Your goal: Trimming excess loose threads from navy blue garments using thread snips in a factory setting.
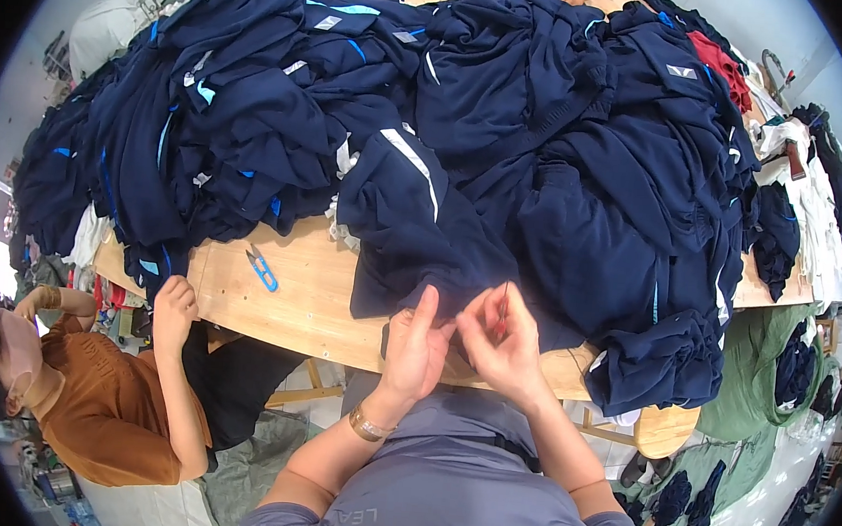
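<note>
A navy garment [432,254] with a white stripe lies at the table's near edge, in front of me. My left hand [416,350] is at its lower edge, thumb raised, with the fingers curled in against the cloth and partly hidden. Just to the right, my right hand [502,341] is closed in a pinch over the same edge. A small dark and reddish bit shows between its fingers, too small to name. The two hands nearly meet at the fingertips. Blue-handled thread snips [262,268] lie on the wood to the left.
Heaped navy garments [256,102] cover most of the wooden table [314,299]. At the left sits a person in a brown shirt [112,417], one hand at the table edge. Others' hands show at the far side. Green cloth [753,373] hangs at the right above floor piles.
</note>
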A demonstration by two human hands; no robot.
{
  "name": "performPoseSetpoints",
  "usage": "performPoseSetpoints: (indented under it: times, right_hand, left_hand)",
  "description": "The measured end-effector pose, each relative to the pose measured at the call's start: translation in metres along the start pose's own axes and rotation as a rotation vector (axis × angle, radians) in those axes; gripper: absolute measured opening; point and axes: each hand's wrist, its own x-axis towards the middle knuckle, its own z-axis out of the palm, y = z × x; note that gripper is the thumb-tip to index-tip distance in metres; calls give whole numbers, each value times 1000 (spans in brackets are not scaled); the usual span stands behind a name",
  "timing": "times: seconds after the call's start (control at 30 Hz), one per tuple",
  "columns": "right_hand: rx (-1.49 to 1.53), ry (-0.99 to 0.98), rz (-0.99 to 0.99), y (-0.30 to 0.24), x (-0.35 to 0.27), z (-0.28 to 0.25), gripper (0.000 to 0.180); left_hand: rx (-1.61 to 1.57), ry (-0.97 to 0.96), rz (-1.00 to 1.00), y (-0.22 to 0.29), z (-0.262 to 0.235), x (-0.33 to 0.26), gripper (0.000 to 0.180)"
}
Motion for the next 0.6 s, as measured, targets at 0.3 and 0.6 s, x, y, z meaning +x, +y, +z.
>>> performPoseSetpoints:
  times: [0.3, 0.6]
  right_hand:
    - [-242, -117, -14, -9, -7, -23, 27]
    - [-575, 36, -172, 14, 5, -19, 28]
  left_hand:
    - [-135, 48, -50, 9, -1, 8, 27]
    - [-242, 32, -171, 9, -4, 4, 30]
